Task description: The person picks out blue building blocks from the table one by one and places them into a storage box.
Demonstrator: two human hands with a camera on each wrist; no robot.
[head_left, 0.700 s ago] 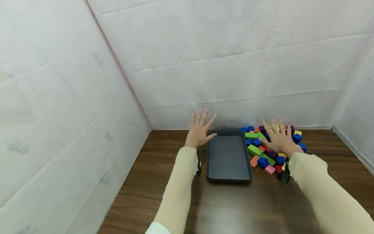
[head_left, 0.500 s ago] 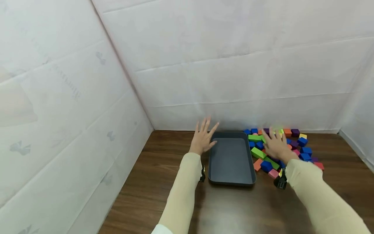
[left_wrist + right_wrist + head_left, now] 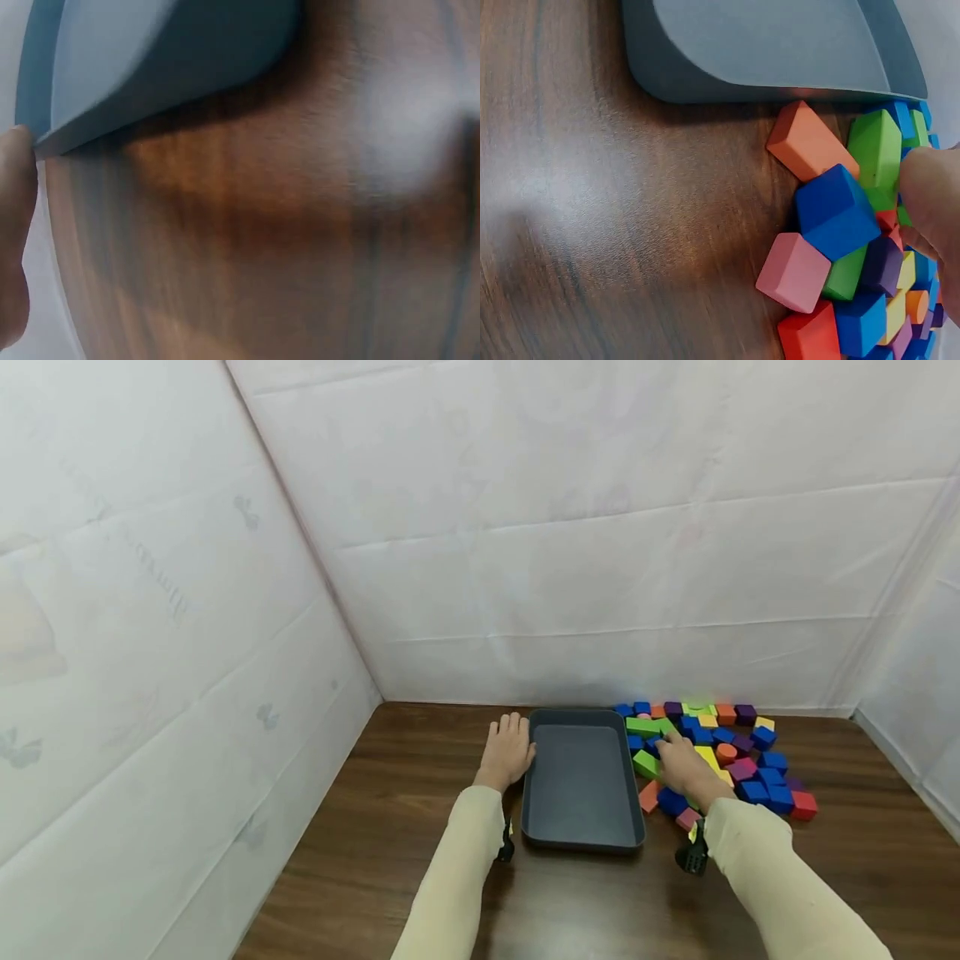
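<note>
Two hands at work: left hand rests flat against the grey tray on the counter, fingers relaxed; right hand reaches into the foam blocks, grip hidden. Advice: brace tray, pinch one block cleanly.

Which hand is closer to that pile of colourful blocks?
Right. The right hand rests on the blocks; the left hand lies beyond the grey tray, by its far left edge.

White sheeted walls, dark wooden table
</note>
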